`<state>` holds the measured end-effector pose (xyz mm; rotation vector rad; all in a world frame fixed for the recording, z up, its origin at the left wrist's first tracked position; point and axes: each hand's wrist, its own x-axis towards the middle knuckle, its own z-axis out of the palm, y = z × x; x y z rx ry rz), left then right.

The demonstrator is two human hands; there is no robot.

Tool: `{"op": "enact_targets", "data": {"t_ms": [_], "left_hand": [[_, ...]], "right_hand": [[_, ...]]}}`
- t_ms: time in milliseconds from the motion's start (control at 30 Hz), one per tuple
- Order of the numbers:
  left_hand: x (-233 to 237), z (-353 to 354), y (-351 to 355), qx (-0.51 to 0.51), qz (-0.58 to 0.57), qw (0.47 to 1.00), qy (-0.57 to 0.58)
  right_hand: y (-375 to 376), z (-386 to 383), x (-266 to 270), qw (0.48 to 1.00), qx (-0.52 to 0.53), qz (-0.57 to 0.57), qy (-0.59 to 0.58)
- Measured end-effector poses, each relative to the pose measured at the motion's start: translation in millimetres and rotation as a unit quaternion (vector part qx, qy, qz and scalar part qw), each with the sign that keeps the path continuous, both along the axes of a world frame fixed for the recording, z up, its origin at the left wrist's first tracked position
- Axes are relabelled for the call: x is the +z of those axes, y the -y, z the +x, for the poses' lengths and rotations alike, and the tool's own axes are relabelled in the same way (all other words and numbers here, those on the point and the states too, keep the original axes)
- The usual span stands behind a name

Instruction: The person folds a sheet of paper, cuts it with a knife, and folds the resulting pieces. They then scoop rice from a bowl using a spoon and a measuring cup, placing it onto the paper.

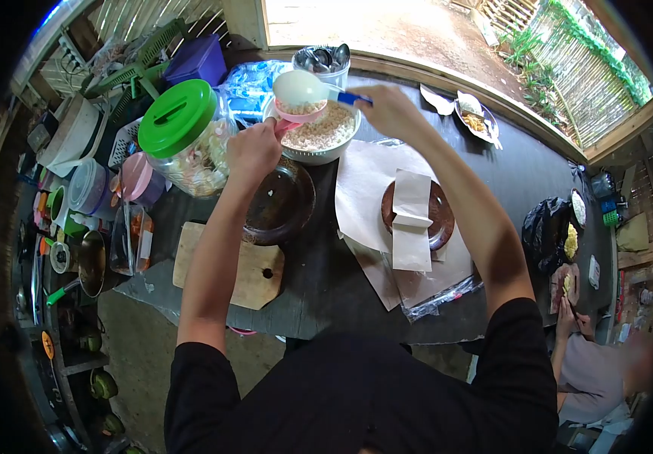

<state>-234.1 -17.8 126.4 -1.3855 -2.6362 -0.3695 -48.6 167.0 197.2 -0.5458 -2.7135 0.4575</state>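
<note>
My left hand (255,151) is closed round the handle of a small pink scoop (300,118) that holds rice. My right hand (388,111) grips the blue handle of a white rice paddle (296,87), whose broad head is right above the scoop. Beneath both is a large white bowl (328,157) of cooked rice (323,135). A dark stone mortar (281,203) lies below my left wrist. Near my right forearm, a folded piece of brown paper (412,219) lies across a brown plate (440,218), with more paper sheets (360,197) around it.
A green-lidded jar (179,121) of crackers stands left of the rice, beside a wooden cutting board (266,284). A container of spoons (322,62) is behind the bowl. A plate of food (477,121) is at the back right. A person (595,371) works with a knife at far right.
</note>
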Motion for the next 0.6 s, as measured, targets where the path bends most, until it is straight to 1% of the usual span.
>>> {"op": "enact_targets", "data": {"t_ms": [33,67,133,167,200,267,300,333,400,433,500,533,600], "left_hand": [[2,-1,1,-0.003,-0.008,1.0,-0.004],[3,0,1,-0.007,-0.015,1.0,-0.008],[1,3,2,-0.005,-0.016,1.0,-0.009],[1,3,3,-0.003,-0.019,1.0,-0.011],[3,4,3,-0.004,-0.019,1.0,-0.014],[6,6,4,0.006,-0.028,1.0,-0.001],[7,4,4,0.008,-0.024,1.0,-0.004],[5,3,3,0.007,-0.028,1.0,-0.002],[5,2,0,0.007,-0.025,1.0,-0.004],[5,4,1,0.006,-0.022,1.0,0.0],[7,7,2,0.0,-0.016,1.0,0.001],[8,5,2,0.002,-0.013,1.0,-0.002],[2,2,2,-0.007,-0.014,1.0,-0.007]], "right_hand": [[13,4,5,0.998,-0.025,-0.044,0.036],[10,3,1,0.998,-0.025,-0.042,0.036],[11,1,-3,0.999,-0.051,0.01,0.0],[8,1,-1,0.997,-0.076,-0.029,0.017],[14,5,6,0.997,-0.077,-0.029,0.014],[23,13,14,0.992,-0.031,-0.123,0.007],[11,8,-8,0.998,0.002,-0.063,0.006],[15,6,-13,0.999,-0.01,-0.05,-0.009],[12,7,-2,0.994,-0.038,-0.092,0.045],[8,6,1,0.995,-0.036,-0.088,0.042],[1,3,2,0.996,-0.053,-0.069,-0.031],[2,1,2,0.996,-0.051,-0.066,-0.034],[8,1,-3,0.996,-0.074,0.008,0.054]]}}
